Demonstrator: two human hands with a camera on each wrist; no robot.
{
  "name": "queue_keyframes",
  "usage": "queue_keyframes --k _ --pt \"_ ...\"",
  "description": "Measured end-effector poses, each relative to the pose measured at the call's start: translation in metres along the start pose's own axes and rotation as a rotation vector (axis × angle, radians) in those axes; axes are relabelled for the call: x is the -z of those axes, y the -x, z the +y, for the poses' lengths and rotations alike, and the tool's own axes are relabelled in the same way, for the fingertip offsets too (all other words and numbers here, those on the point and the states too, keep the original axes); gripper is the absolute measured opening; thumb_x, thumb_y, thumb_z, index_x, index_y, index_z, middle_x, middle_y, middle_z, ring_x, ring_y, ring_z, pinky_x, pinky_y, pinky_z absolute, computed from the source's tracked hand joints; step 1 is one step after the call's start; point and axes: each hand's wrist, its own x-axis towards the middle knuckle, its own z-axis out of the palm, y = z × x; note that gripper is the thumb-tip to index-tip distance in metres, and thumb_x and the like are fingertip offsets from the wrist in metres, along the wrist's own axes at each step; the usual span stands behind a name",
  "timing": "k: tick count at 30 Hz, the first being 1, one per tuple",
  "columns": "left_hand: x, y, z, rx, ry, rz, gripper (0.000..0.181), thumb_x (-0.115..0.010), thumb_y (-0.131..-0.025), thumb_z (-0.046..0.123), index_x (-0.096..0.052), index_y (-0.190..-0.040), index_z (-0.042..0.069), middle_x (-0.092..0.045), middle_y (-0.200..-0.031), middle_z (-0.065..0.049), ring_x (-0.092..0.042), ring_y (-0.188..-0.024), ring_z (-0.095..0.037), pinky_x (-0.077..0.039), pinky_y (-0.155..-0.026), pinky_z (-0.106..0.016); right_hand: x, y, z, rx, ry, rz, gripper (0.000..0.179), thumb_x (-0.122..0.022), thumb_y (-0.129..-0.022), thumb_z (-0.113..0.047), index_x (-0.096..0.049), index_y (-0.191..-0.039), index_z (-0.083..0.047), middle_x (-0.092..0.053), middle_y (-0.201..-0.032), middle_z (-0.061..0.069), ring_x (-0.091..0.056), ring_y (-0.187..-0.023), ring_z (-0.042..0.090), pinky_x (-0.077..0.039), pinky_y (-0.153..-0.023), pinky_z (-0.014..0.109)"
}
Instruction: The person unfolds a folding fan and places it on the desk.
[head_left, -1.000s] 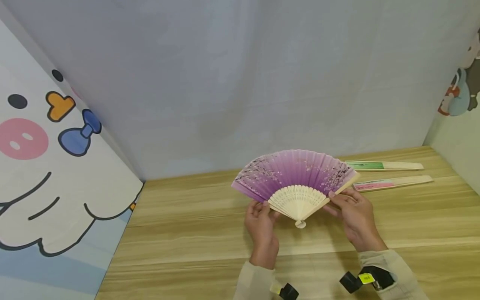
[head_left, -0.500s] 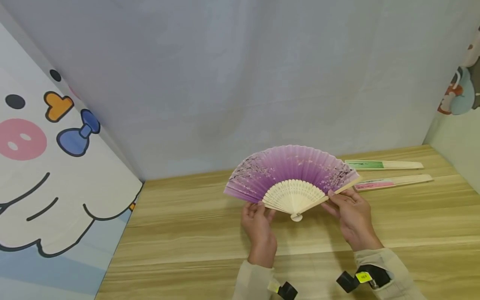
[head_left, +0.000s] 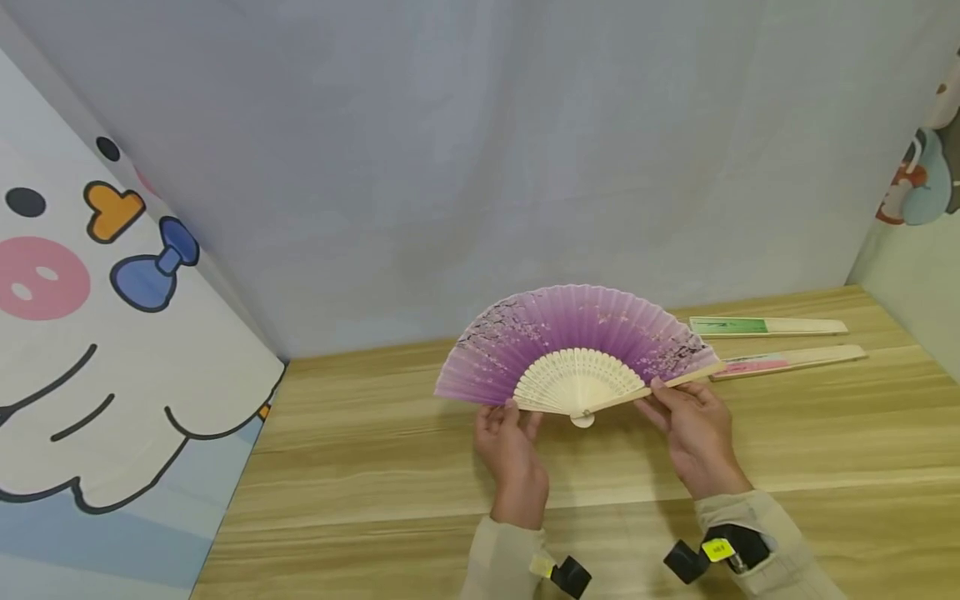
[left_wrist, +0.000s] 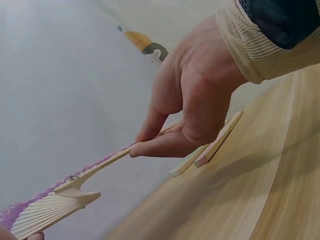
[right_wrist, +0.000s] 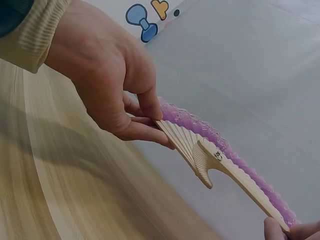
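Observation:
A folding fan (head_left: 570,321) with a purple blossom-printed leaf and pale pierced ribs is spread wide, its pivot end toward me. At its lower left edge my left hand (head_left: 513,454) pinches the outer rib between thumb and fingers. My right hand (head_left: 697,437) pinches the right guard stick (head_left: 686,377) the same way. In the left wrist view the right hand (left_wrist: 195,95) grips the stick, fingertips on both sides; the right wrist view shows the left hand (right_wrist: 110,80) on the opposite edge. The fan tilts, held over the table.
Two folded fans lie on the wooden table (head_left: 360,433) at the right, one with a green leaf (head_left: 727,326), one with a pink leaf (head_left: 750,364). A grey cloth (head_left: 450,167) stands behind; a cartoon panel (head_left: 135,375) borders the left, a pale panel (head_left: 915,292) the right.
The fan has been spread wider, its left edge moving left with my left hand. Its pivot has shifted up and left, and my right hand has moved slightly left.

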Motion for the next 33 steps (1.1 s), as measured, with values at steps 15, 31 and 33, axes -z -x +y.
queue_keyframes --k 15,31,33 --pt "0.001 -0.005 0.008 -0.016 0.080 0.048 0.021 -0.051 -0.107 -0.005 -0.047 -0.127 -0.007 -0.049 -0.114 -0.013 -0.057 -0.100 -0.017 -0.064 -0.090 -0.033 -0.015 0.005 0.011 -0.003 -0.082 0.011 0.011 -0.059 -0.104 0.004 -0.055 -0.101 -0.006 -0.065 -0.093 -0.007 -0.068 -0.089 0.005 -0.062 -0.092 0.027" --pt "0.016 -0.033 0.031 -0.015 0.088 0.091 0.019 -0.047 -0.109 -0.002 -0.047 -0.128 -0.006 -0.049 -0.121 -0.016 -0.062 -0.100 -0.019 -0.061 -0.097 -0.031 -0.053 0.007 0.031 -0.066 -0.078 0.002 0.012 -0.057 -0.105 0.004 -0.049 -0.111 -0.001 -0.057 -0.109 -0.001 -0.064 -0.095 0.007 -0.060 -0.098 0.027" --pt "0.020 -0.038 0.036 -0.014 0.083 0.103 0.020 -0.047 -0.109 -0.002 -0.046 -0.129 -0.005 -0.049 -0.122 -0.014 -0.061 -0.100 -0.018 -0.061 -0.098 -0.031 -0.060 0.007 0.035 -0.067 -0.090 -0.005 0.012 -0.058 -0.104 0.006 -0.049 -0.110 0.000 -0.057 -0.108 0.000 -0.065 -0.092 0.007 -0.061 -0.096 0.027"
